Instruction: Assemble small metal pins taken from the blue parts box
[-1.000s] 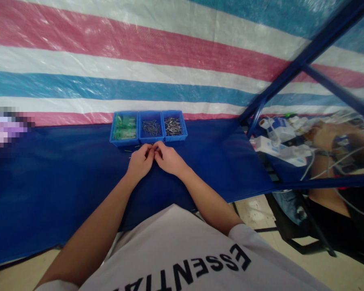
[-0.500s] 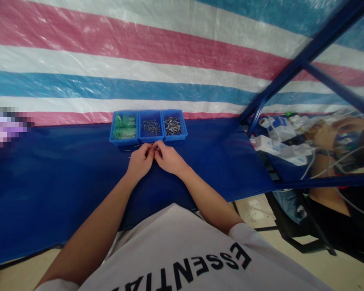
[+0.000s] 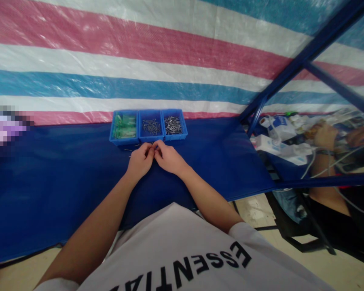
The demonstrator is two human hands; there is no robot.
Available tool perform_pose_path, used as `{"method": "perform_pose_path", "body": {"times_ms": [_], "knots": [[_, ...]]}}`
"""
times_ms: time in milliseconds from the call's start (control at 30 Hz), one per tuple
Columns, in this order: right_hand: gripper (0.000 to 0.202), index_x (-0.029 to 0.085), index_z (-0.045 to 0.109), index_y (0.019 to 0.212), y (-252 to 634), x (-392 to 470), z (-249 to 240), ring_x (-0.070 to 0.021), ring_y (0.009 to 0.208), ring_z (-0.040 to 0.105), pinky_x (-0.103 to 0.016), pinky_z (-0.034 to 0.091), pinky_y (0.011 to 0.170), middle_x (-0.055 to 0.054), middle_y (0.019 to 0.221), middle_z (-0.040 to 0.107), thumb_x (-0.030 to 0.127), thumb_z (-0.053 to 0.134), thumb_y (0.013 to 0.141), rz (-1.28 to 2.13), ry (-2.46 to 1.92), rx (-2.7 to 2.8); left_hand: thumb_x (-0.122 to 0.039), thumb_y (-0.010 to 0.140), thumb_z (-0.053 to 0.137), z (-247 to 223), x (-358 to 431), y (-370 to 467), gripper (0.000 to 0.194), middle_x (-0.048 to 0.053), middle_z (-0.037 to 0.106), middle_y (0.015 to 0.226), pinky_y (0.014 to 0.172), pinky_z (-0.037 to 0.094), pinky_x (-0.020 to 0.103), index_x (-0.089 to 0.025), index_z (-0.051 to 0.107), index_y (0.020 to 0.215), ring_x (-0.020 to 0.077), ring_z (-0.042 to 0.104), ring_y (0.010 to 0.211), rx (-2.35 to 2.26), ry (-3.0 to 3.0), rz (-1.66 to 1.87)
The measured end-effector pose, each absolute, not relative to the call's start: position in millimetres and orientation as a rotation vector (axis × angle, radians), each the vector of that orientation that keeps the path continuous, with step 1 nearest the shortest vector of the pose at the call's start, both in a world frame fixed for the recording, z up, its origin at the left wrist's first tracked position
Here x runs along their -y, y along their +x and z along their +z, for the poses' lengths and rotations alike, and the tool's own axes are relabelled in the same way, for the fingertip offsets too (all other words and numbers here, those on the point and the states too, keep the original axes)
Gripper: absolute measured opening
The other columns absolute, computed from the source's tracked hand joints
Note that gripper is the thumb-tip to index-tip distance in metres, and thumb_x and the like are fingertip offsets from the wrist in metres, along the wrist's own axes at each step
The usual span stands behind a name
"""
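Pinching fingertips together over a tiny part too small to identify, the left hand (image 3: pixel 140 161) and right hand (image 3: pixel 169 158) meet on the blue table (image 3: pixel 63 173); at 12 o'clock, three blue bins (image 3: pixel 148 126) remain well stocked; loose pins (image 3: pixel 130 150) lie at 10 o'clock, suggesting much work left.

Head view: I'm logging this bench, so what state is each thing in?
Left hand: fingertips pinched, meeting the right hand.
Right hand: fingertips pinched; what they hold is too small to tell.
Green-parts bin: open, partly filled.
Middle bin: open, holds metal pins.
Right bin: open, holds metal pins.
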State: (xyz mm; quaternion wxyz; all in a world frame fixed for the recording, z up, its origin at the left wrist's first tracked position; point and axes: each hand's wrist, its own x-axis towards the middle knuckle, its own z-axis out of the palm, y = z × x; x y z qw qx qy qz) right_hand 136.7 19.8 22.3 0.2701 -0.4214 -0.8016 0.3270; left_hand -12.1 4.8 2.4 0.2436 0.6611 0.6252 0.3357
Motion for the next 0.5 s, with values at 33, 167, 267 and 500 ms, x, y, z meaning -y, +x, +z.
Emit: {"method": "perform_pose_path", "body": {"times_ms": [33, 167, 267, 500], "knots": [[0.019, 0.021, 0.048, 0.107, 136.7, -19.7, 22.6, -0.0175, 0.08, 0.064, -0.028, 0.047, 0.075, -0.003, 0.088, 0.066, 0.016, 0.04, 0.09, 0.885, -1.141, 2.161, -0.036, 0.089, 0.043, 2.6, -4.8, -12.1, 0.024, 0.002, 0.068, 0.079, 0.067, 0.044, 0.027, -0.02, 0.061, 0.092, 0.0154, 0.061, 0.069, -1.71, 1.805, 0.914], [0.02, 0.02, 0.048, 0.107, 136.9, -19.1, 23.9, -0.0176, 0.079, 0.064, -0.028, 0.047, 0.074, -0.003, 0.087, 0.065, 0.016, 0.04, 0.09, 0.894, -1.143, 2.161, -0.036, 0.088, 0.043, 3.8, -4.4, -11.6, 0.025, 0.002, 0.068, 0.078, 0.066, 0.044, 0.028, -0.02, 0.061, 0.092, 0.0161, 0.061, 0.069, -1.724, 1.801, 0.898], [0.02, 0.02, 0.048, 0.108, 136.9, -18.9, 24.6, -0.0177, 0.079, 0.064, -0.028, 0.046, 0.074, -0.003, 0.087, 0.065, 0.016, 0.04, 0.09, 0.894, -1.136, 2.16, -0.036, 0.088, 0.043, 4.5, -4.1, -11.3, 0.025, 0.002, 0.068, 0.078, 0.066, 0.044, 0.028, -0.02, 0.061, 0.092, 0.0164, 0.061, 0.069, -1.722, 1.797, 0.896], [0.02, 0.02, 0.048, 0.108, 137.1, -19.1, 24.3, -0.0176, 0.079, 0.064, -0.028, 0.046, 0.074, -0.003, 0.087, 0.065, 0.016, 0.039, 0.09, 0.882, -1.146, 2.171, -0.037, 0.088, 0.043, 3.3, -4.2, -11.5, 0.025, 0.002, 0.067, 0.077, 0.066, 0.043, 0.027, -0.02, 0.061, 0.092, 0.0161, 0.061, 0.069, -1.729, 1.808, 0.898]]}}
